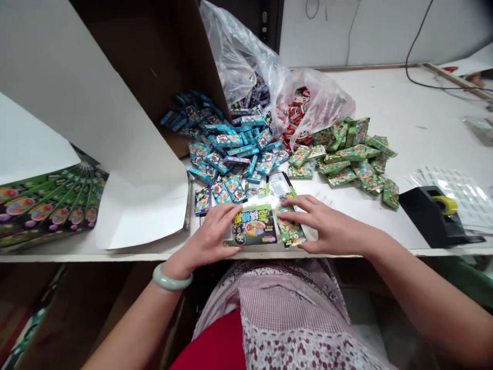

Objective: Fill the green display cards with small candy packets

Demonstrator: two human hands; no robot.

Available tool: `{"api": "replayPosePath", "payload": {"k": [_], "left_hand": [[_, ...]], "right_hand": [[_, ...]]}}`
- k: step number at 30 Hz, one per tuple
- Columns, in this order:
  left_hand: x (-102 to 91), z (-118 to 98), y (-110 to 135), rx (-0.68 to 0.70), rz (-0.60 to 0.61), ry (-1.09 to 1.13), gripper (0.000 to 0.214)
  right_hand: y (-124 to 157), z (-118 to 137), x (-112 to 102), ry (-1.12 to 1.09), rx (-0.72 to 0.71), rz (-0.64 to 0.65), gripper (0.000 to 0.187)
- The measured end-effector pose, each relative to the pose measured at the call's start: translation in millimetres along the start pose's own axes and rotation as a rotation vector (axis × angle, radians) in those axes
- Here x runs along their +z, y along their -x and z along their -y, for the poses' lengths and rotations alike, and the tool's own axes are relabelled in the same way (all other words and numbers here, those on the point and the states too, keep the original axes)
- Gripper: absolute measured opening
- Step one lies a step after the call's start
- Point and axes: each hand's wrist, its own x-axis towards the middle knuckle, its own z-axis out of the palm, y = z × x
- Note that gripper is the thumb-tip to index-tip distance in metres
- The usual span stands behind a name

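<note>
My left hand [206,234] grips the left edge of a dark printed candy card [254,225] at the table's front edge, with a jade bangle [172,278] on that wrist. My right hand [327,223] holds a small green candy packet [289,228] beside the card, fingers on top and thumb below. Just beyond my hands lies a glossy printed sheet [279,186]. A heap of blue candy packets [227,144] spreads behind them, and a heap of green candy packets [346,156] lies to the right.
Red packets [296,113] lie in a clear plastic bag [242,56] at the back. A white-lined cardboard carton [127,113] stands at left, beside flat printed cartons [50,205]. To the right are a black tape dispenser [431,216] and a sheet of clear labels [458,198].
</note>
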Motion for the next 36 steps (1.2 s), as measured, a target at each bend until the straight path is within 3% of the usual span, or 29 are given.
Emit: {"api": "replayPosePath", "payload": {"k": [3, 11, 14, 18, 20, 25, 29, 33, 36], "left_hand": [[2.4, 0, 1, 0.046, 0.024, 0.013, 0.093], [-0.5, 1, 1, 0.038, 0.053, 0.09, 0.092], [-1.9, 3, 4, 0.01, 0.042, 0.109, 0.093], [1.1, 3, 4, -0.065, -0.019, 0.096, 0.093], [2.8, 1, 2, -0.067, -0.022, 0.095, 0.094], [5.7, -3, -2, 0.011, -0.057, 0.021, 0.094], [9.6, -6, -3, 0.061, -0.073, 0.009, 0.095], [13.0, -8, -4, 0.034, -0.073, 0.051, 0.096], [14.1, -8, -3, -0.027, -0.108, 0.041, 0.094]], "right_hand": [[-9, 5, -6, 0.054, -0.015, 0.06, 0.066], [-15, 1, -5, 0.152, 0.028, 0.055, 0.061], [-10, -5, -12, 0.163, 0.016, -0.016, 0.058], [-5, -2, -19, 0.247, 0.061, -0.229, 0.061], [-4, 3, -16, 0.294, 0.075, -0.247, 0.061], [-5, 14, 0, 0.239, 0.034, -0.082, 0.055], [-5, 13, 6, 0.154, 0.028, -0.034, 0.053], [-6, 8, 11, 0.01, 0.018, -0.058, 0.063], [-3, 6, 24, -0.032, 0.096, -0.19, 0.069]]}}
